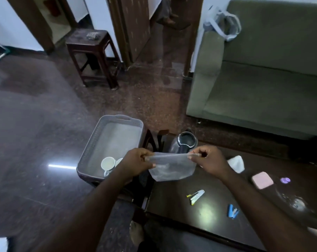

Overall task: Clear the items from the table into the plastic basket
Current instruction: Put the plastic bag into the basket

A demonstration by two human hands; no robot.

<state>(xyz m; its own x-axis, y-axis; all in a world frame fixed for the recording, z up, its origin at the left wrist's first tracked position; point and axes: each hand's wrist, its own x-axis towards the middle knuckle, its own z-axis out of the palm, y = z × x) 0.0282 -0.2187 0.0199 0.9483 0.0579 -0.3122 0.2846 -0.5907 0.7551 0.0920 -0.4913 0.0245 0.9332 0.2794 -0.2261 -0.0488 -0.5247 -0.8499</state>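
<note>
A clear plastic zip bag (pixel 172 169) hangs in the air between my hands, above the table's left edge. My left hand (pixel 137 163) pinches its top left corner and my right hand (pixel 210 160) pinches the top right corner. The grey plastic basket (pixel 92 148) stands left of the dark table (pixel 172 202) and holds two white cups (pixel 107 164). On the table lie a white stapler (pixel 195 194), a blue stapler (pixel 232 211), a pink pad (pixel 262 180), a purple round item (pixel 284 180), a white cloth (pixel 236 163), a glass (pixel 297 203) and a steel kettle (pixel 186 140).
A green sofa (pixel 263 79) stands beyond the table at the right. A dark wooden stool (pixel 92 51) is at the back near a doorway. My bare foot (pixel 136 233) rests on the polished floor beside the table.
</note>
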